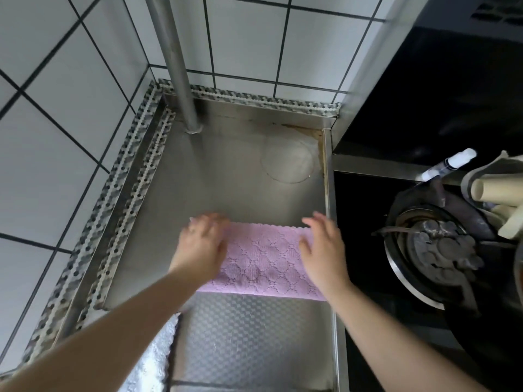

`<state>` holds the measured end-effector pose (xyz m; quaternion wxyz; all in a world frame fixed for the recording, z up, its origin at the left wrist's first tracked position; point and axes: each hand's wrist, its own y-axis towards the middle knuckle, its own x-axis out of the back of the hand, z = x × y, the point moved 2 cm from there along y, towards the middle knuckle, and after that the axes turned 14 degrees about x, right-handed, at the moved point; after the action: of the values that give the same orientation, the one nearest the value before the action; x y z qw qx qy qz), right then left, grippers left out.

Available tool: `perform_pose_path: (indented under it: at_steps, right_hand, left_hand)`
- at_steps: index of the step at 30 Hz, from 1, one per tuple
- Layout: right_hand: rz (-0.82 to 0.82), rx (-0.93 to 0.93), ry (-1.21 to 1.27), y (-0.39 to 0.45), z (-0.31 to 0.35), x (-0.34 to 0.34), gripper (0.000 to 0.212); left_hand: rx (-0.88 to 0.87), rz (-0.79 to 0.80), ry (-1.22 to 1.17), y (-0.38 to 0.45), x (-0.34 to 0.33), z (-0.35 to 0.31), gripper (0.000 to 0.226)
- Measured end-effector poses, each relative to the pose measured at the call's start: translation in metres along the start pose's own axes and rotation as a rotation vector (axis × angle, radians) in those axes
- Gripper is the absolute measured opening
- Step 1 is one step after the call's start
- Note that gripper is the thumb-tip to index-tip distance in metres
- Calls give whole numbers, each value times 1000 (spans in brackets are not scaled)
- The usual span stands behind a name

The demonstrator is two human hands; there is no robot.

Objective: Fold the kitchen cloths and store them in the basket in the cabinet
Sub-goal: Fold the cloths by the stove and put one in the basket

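A pink quilted kitchen cloth (261, 261) lies flat on the steel counter (226, 179), folded into a wide strip. My left hand (202, 244) rests on its left end with fingers spread and nearly straight. My right hand (322, 247) lies on its right end, fingers straight and pointing away from me. Both hands are blurred by motion. A second cloth, white and fluffy with a dark edge (150, 360), shows at the counter's near left under my left forearm. No basket or cabinet is in view.
White tiled walls close the left and back. A steel pole (181, 80) stands at the back of the counter. To the right, below a steel divider (329, 193), sits a dark stove with a burner (430, 250), a spray bottle (450, 164) and rolled items (495, 190).
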<state>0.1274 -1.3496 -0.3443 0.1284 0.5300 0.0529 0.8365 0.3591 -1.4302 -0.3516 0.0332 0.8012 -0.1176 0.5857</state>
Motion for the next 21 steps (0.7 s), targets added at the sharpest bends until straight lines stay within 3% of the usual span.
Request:
perform_pose_path:
  at_steps: [3,7,11,16,21]
  right_hand:
    - [121,176,-97,-15,40,-35,44]
    - [337,241,-237,-20,52,-67,65]
    - [290,252,-285,-25,39,-75,53]
    - [301,228,-367,-28,12,-62,58]
    - [284,174,-380,-37,-12,-46,62]
  left_hand:
    - [-214,63,115,-24,-32,-29,55]
    - [-198,59,169,-37,-57,-36,58]
    - [-142,62,184,-35,-60,-22,61]
    - [-3,69,255,-31,-53,0,81]
    - [71,75,243,-29,-40,13,87]
